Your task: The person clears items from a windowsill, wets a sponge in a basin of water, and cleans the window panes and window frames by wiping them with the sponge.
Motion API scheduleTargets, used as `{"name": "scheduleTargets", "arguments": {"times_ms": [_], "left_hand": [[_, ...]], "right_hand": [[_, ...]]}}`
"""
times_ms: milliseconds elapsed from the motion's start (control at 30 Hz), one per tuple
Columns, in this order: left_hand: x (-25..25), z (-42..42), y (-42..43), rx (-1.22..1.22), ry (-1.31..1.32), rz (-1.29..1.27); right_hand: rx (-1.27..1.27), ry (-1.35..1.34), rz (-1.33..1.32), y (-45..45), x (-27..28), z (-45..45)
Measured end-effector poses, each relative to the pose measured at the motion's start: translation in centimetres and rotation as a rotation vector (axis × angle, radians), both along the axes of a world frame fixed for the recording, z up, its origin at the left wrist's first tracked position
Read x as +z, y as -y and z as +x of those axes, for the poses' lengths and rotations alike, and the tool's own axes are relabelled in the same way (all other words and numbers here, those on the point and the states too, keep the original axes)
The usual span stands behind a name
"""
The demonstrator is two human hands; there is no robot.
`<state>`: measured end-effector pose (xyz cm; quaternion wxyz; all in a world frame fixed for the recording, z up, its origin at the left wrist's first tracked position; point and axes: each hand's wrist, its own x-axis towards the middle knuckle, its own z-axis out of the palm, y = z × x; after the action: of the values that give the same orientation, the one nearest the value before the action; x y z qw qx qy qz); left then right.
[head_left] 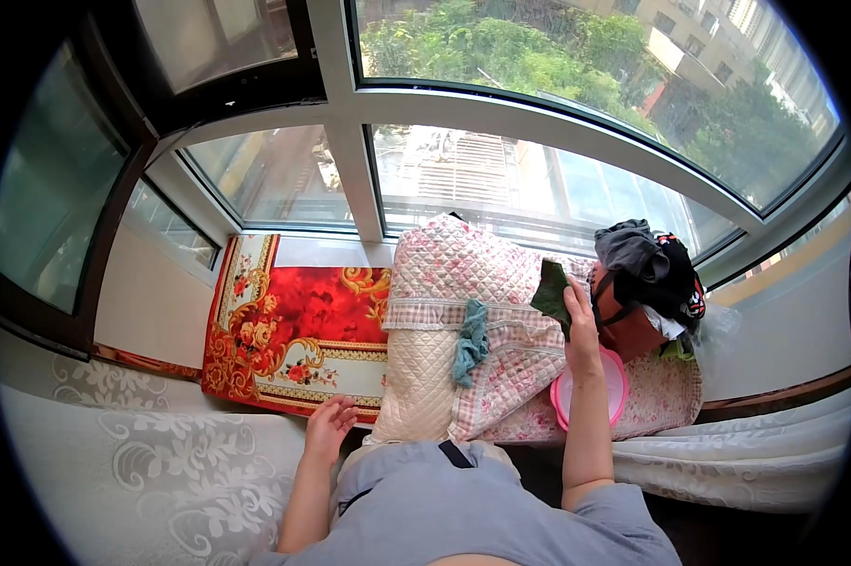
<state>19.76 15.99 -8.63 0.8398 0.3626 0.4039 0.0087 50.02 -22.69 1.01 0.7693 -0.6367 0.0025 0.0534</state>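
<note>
While a broad, white-framed window (501,57) fills the upper part of the view, with greenery and buildings beyond the glass, white patterned curtains (190,481) hang at the lower left and lower right. On the ledge below the panes, a quilted floral cover (482,259) lies rumpled across the middle and reaches to the right. Just beside it on the left lies a red and gold floral mat (322,307). Toward the right end of the ledge stands a reddish-brown bag (630,325), with dark clothes (642,259) heaped on top. Nearer the person sits a pink-rimmed basin (618,385), partly hidden by the right forearm. A crumpled teal cloth (472,341) rests on the quilted cover, near its middle. The left hand (329,426) is near the lower edge of the mat, its fingers parted and loosely bent; whether it touches the mat cannot be told. The right hand (579,316), just left of the bag, grips a dark green piece (551,298), which is raised over the quilted cover, its material hard to make out.
</note>
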Motion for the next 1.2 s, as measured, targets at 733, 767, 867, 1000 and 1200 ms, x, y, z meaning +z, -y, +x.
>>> {"name": "scheduleTargets", "arguments": {"times_ms": [733, 767, 867, 1000, 1200], "left_hand": [[-2.6, 1.5, -8.6, 0.319, -0.13, 0.004], [-2.7, 1.4, -9.2, 0.316, -0.128, 0.003], [-2.1, 2.6, -10.3, 0.346, -0.105, 0.04], [-1.5, 7.4, -11.0, 0.278, 0.017, 0.037], [4.5, 17.9, -5.2, 0.06, 0.222, 0.052]], "right_hand": [[-0.424, 1.41, -1.139, -18.3, 12.2, 22.9], [-0.454, 1.39, -1.065, -18.4, 11.8, 23.1], [-0.429, 1.475, -1.141, -21.7, 11.5, 22.7], [-0.292, 1.523, -1.022, -31.1, 12.4, 21.6], [-0.192, 1.577, -1.048, -36.8, 12.1, 21.1]]}}
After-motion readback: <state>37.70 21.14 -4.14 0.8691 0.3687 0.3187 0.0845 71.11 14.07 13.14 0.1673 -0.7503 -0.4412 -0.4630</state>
